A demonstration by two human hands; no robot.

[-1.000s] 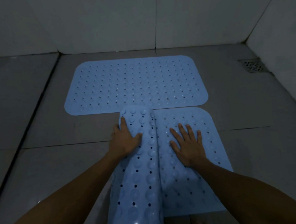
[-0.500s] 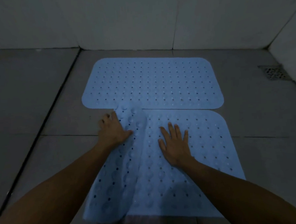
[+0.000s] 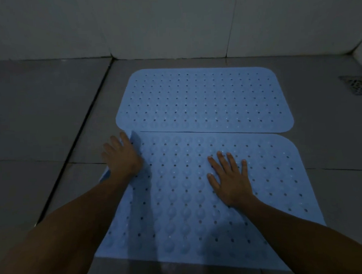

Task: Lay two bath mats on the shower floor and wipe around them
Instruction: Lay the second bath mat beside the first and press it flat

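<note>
Both hands flat, left hand (image 3: 122,158) on near mat's (image 3: 191,199) lifted edge, right hand (image 3: 230,176) mid-mat

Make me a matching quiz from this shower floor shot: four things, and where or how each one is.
1. far mat
2. near mat
3. right hand
4. drain

A. at the right edge of the floor
B. left edge lifted off the floor
C. flat, near the wall
D. spread flat on a mat

Pairs: 1-C, 2-B, 3-D, 4-A
</note>
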